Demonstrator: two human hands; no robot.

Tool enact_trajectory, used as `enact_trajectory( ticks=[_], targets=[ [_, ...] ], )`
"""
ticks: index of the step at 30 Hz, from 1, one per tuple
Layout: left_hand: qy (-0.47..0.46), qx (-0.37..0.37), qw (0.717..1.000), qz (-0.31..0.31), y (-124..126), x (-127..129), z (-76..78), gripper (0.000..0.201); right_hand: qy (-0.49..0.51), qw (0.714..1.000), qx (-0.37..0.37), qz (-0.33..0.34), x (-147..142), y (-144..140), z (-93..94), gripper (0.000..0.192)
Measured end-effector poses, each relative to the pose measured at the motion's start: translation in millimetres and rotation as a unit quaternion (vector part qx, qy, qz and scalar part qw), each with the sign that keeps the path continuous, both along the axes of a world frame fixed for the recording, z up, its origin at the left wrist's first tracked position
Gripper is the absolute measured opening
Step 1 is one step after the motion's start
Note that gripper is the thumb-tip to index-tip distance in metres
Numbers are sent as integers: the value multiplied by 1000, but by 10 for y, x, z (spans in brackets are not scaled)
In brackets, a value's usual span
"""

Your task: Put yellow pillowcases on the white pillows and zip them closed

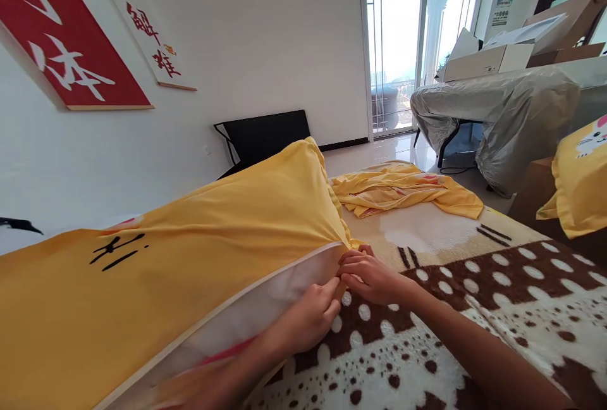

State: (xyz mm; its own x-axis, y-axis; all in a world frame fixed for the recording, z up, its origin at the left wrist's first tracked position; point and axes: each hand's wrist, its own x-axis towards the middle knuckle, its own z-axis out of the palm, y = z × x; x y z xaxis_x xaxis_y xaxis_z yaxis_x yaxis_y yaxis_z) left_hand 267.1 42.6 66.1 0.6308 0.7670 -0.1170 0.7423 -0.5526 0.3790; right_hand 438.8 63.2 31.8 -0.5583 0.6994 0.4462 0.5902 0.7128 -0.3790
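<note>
A long yellow pillow cover (227, 252) stretches from the left edge to the middle, printed with "Hi" and edged with a ruffle. Along its near side the zippered opening gapes, and the white inner pillow (265, 302) shows through. At the far right end of this opening my two hands meet. My left hand (313, 315) is closed, its fingertips pinching at the opening's corner. Just beyond it, my right hand (367, 274) has its fingers curled on the same corner of the cover. Whatever small part lies between the fingertips is hidden.
A brown and cream patterned blanket (474, 315) lies underneath. Crumpled yellow fabric (403, 188) rests on its far part. Another yellow pillow (583, 176) is at the right edge. Behind stand a black chair (265, 135), a plastic-covered table (497, 100) with cardboard boxes (493, 62), and a sliding glass door (396, 49).
</note>
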Motion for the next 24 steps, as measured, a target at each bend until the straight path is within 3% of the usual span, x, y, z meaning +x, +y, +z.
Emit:
enact_trajectory(
  ticks=[2,4,5,7,9,12,16,18,24],
  targets=[
    [-31,-22,999,35,-75,23,-50,35,95,987,-35,-128,-146,33,-22,9],
    [-34,-21,999,31,-94,45,-104,40,129,950,-84,-273,-281,112,-33,25],
    [-27,-16,999,28,-82,57,-123,41,108,937,-120,-311,-326,165,-31,36],
    [7,12,1000,14,-19,84,-134,39,36,927,-194,-321,-359,278,-15,43],
    [48,51,998,-5,92,120,-111,31,-15,920,-234,-315,-328,363,-7,33],
    [81,94,990,-61,321,194,-48,29,-11,912,-232,-338,-234,397,-57,21],
    [105,87,981,-137,655,271,-59,27,23,904,-234,-358,-137,397,-246,21],
    [114,86,981,-134,792,278,-146,28,51,902,-236,-357,-111,431,-355,20],
    [85,116,989,-45,1024,360,-534,35,176,890,-222,-356,-118,570,-572,19]
  ],
)
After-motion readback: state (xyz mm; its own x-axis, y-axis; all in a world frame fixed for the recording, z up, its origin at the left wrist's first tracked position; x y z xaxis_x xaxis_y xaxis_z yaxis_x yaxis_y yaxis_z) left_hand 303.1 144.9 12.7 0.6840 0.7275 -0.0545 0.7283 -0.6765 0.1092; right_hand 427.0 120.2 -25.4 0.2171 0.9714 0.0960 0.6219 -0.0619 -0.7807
